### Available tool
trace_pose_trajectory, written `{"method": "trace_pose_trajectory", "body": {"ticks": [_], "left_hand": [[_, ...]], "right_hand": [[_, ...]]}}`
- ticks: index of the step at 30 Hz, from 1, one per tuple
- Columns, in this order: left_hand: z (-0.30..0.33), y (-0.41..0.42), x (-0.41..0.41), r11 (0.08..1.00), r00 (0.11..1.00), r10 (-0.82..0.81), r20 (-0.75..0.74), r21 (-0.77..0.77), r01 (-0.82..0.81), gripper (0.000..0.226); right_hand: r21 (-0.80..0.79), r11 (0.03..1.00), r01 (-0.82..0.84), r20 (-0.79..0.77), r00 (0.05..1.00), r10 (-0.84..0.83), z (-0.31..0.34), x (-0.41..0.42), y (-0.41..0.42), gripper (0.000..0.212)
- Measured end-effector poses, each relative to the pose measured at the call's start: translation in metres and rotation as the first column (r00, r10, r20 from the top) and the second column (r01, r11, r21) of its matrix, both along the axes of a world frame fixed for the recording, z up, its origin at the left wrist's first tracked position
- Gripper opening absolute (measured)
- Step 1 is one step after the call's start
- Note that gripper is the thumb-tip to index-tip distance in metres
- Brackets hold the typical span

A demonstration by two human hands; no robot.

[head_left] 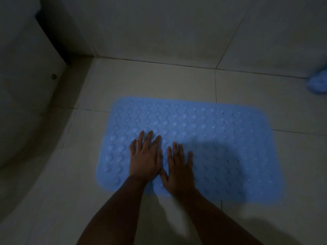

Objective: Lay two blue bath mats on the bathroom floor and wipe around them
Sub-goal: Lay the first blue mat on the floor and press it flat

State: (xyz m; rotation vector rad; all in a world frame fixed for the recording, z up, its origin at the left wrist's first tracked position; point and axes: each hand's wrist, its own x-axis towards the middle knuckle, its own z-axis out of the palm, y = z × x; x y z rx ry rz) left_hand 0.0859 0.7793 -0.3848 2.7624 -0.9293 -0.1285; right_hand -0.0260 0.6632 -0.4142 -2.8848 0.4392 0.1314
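Observation:
A light blue bath mat (221, 138) with rows of round bumps and small holes lies flat on the pale tiled floor (159, 80). My left hand (145, 158) presses on its left part with fingers straight and spread. Just to the right, my right hand (178, 167) also lies flat on the mat, fingers spread, its thumb near my left hand. A second blue thing (318, 84), rolled or bunched, shows at the right edge; I cannot tell whether it is the other mat.
A curved white fixture (26, 112) fills the left side, its base meeting the floor beside the mat. Tiled walls (177, 29) rise behind, forming a corner at the upper left. The room is dim.

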Motion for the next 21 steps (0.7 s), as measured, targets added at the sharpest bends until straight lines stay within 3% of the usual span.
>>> {"method": "trace_pose_trajectory", "body": {"ticks": [6,21], "left_hand": [[-0.003,-0.006,0.011,0.999,0.999,0.034,0.041,-0.014,-0.034,0.054],[-0.004,-0.017,0.023,0.999,0.998,0.038,0.049,-0.019,-0.037,0.054]], "right_hand": [[-0.006,1.0,0.0,0.054,0.999,0.001,0.002,-0.001,0.0,0.078],[0.028,0.999,0.034,0.014,0.999,-0.035,0.004,0.004,0.001,0.08]]}}
